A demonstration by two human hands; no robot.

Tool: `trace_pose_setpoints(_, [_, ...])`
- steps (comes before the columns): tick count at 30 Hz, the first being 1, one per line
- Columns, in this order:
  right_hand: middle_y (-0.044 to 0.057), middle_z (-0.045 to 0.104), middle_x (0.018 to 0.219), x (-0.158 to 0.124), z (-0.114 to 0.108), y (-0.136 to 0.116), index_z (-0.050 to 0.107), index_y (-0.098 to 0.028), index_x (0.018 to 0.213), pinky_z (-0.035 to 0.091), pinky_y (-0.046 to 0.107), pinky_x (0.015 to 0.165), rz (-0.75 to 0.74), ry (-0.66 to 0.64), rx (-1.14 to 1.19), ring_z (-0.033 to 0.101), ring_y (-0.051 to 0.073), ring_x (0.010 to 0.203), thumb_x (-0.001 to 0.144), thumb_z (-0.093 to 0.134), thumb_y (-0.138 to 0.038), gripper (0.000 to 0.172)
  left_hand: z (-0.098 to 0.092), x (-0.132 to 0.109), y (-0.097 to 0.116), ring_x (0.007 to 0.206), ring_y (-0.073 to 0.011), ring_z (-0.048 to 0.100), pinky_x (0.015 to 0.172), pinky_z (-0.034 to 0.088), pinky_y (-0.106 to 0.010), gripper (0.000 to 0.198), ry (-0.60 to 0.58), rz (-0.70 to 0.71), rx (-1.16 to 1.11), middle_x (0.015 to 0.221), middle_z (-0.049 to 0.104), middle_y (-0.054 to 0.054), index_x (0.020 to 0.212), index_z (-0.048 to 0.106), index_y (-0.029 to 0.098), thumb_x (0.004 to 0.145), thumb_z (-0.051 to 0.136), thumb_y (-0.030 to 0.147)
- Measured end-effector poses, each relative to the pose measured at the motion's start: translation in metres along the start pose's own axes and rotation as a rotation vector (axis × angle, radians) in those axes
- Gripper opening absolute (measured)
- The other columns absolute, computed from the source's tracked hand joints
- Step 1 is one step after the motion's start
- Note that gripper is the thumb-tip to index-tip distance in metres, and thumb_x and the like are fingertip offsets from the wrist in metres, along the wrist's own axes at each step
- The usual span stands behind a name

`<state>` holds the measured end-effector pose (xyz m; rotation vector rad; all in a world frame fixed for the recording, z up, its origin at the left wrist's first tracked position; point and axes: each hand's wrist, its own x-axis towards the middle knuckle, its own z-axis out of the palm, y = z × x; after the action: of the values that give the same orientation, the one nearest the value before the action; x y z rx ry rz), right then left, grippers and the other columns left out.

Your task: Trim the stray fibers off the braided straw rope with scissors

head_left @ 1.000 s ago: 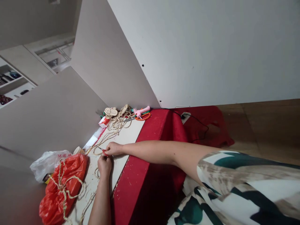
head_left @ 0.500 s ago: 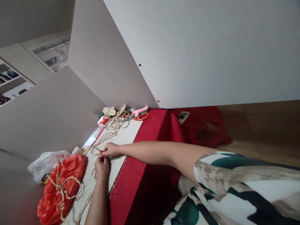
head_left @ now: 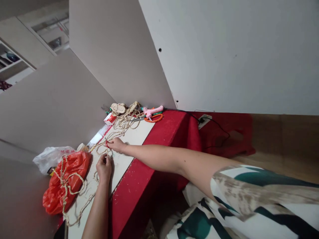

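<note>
The person is working over the white tabletop point(head_left: 128, 156) with 2 bare hands, close to each other but not touching. The right hand point(head_left: 116, 145) is gripping the red scissors point(head_left: 107, 143), fingers closed on the handles, blades pointing toward the wall point(head_left: 82, 96); I am not making out whether the blades are parted. The left hand point(head_left: 104, 167) is pinching, thumb and fingertips together on a strand of rope point(head_left: 124, 120). The rope is running past the scissors to a tangle at the far end, where orange scissors point(head_left: 158, 118) and a pink glue gun point(head_left: 155, 111) are lying beside it. More rope is draping over the red bag point(head_left: 79, 162).
</note>
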<state>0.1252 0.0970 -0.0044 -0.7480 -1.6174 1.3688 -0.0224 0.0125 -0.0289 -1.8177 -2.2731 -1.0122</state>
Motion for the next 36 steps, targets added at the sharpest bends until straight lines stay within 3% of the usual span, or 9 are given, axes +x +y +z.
trace_pose_setpoints(14, [-0.006,0.039,0.045,-0.007,-0.004,-0.005,0.058,-0.014,0.055,0.025,0.023,0.055,-0.052,0.002,-0.028,0.037,0.007,0.052,0.075,0.059,-0.068,0.057,-0.001,0.000,0.003,0.099,-0.0226,0.063,0.082,0.055,-0.043,0.036,0.049,0.001,0.053,0.120,0.062,-0.011,0.123,0.059,0.016,0.092,0.060,0.035])
trace_pose_setpoints(16, [-0.006,0.037,0.045,-0.007,-0.007,-0.004,0.055,-0.014,0.053,0.024,0.024,0.055,-0.070,0.000,-0.045,0.036,0.007,0.053,0.076,0.060,-0.065,0.056,-0.001,0.000,0.008,0.089,-0.0196,0.064,0.077,0.055,-0.039,0.031,0.058,-0.010,0.078,0.109,0.065,-0.009,0.115,0.062,0.015,0.092,0.061,0.036])
trace_pose_setpoints(19, [-0.008,0.033,0.046,-0.005,-0.012,-0.001,0.050,-0.015,0.052,0.022,0.023,0.056,-0.094,-0.011,-0.071,0.035,0.006,0.055,0.080,0.063,-0.054,0.050,-0.001,0.000,0.017,0.064,-0.0166,0.057,0.066,0.049,-0.032,0.022,0.089,-0.016,0.104,0.071,0.061,-0.002,0.096,0.069,0.012,0.088,0.059,0.030])
trace_pose_setpoints(21, [-0.008,0.033,0.047,-0.002,-0.014,0.002,0.049,-0.015,0.052,0.022,0.023,0.057,-0.111,-0.008,-0.099,0.034,0.006,0.056,0.083,0.064,-0.046,0.046,-0.001,0.000,0.023,0.060,-0.0173,0.054,0.063,0.045,-0.031,0.025,0.103,-0.014,0.115,0.065,0.058,-0.002,0.095,0.070,0.011,0.084,0.058,0.030])
trace_pose_setpoints(22, [-0.008,0.033,0.048,0.000,-0.014,0.003,0.049,-0.015,0.052,0.022,0.024,0.057,-0.173,-0.014,-0.151,0.034,0.006,0.056,0.085,0.062,-0.042,0.045,0.000,0.000,0.025,0.059,-0.0178,0.054,0.062,0.044,-0.031,0.026,0.114,-0.015,0.120,0.064,0.058,-0.002,0.095,0.070,0.011,0.082,0.057,0.031])
trace_pose_setpoints(31, [-0.008,0.022,0.049,0.000,-0.005,0.005,0.031,-0.018,0.047,0.020,0.026,0.056,-0.222,-0.065,-0.225,0.026,0.006,0.054,0.086,0.064,-0.040,0.055,0.000,-0.001,0.030,0.059,-0.0174,0.053,0.065,0.044,-0.032,0.029,0.083,-0.007,0.118,0.071,0.064,-0.005,0.098,0.071,0.011,0.079,0.059,0.030])
trace_pose_setpoints(36, [-0.007,0.022,0.052,0.002,-0.004,0.008,0.029,-0.019,0.049,0.019,0.026,0.056,-0.258,-0.077,-0.214,0.026,0.006,0.056,0.087,0.062,-0.036,0.053,0.001,0.002,0.031,0.062,-0.0178,0.054,0.069,0.044,-0.032,0.027,0.066,-0.009,0.120,0.072,0.064,-0.004,0.098,0.070,0.012,0.079,0.059,0.028])
